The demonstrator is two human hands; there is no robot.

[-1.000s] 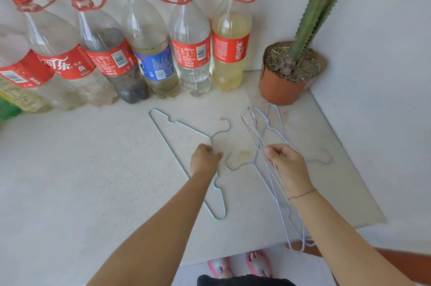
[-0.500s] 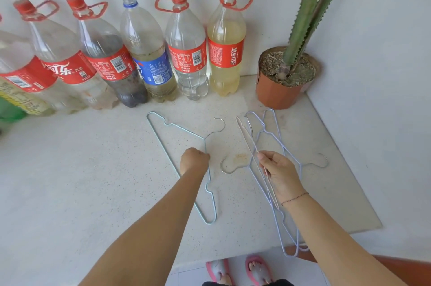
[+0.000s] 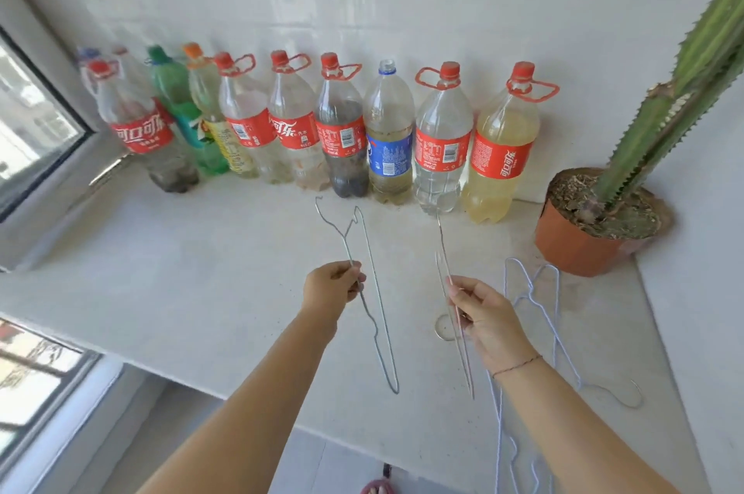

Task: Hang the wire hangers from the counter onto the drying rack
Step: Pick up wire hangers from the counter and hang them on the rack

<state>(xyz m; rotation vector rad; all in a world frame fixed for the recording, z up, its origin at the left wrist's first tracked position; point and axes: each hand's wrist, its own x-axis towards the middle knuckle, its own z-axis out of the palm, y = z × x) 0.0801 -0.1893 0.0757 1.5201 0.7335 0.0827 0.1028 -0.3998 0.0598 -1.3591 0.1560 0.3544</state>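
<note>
White counter (image 3: 161, 292), bearing the cactus pot (image 3: 575, 247) at its far right corner. A row of plastic bottles (image 3: 346, 139) runs leftward from the pot along the back wall. No drying rack is in view.

Left hand (image 3: 332, 290), well left of the pot and nearer the viewer: its fingers are curled round one side wire of a grey-green hanger (image 3: 392, 372), which is raised off the counter with its hook end pointing toward the bottles.

Right hand (image 3: 483, 312), between the left hand and the pot: it pinches a silver hanger (image 3: 444, 252), seen nearly edge-on, with its hook hanging to the left just below the fingers.

Lavender hangers (image 3: 557, 304) lie flat on the counter just in front of the pot, reaching past the near edge. How many there are cannot be told.

Step in hand, as judged: pick-up, with one hanger lifted per hand and none yet hung. The next move calls for turning away from the pot to find the rack, then bringing each hook uppermost to catch the rail; the lavender hangers would need another trip.
</note>
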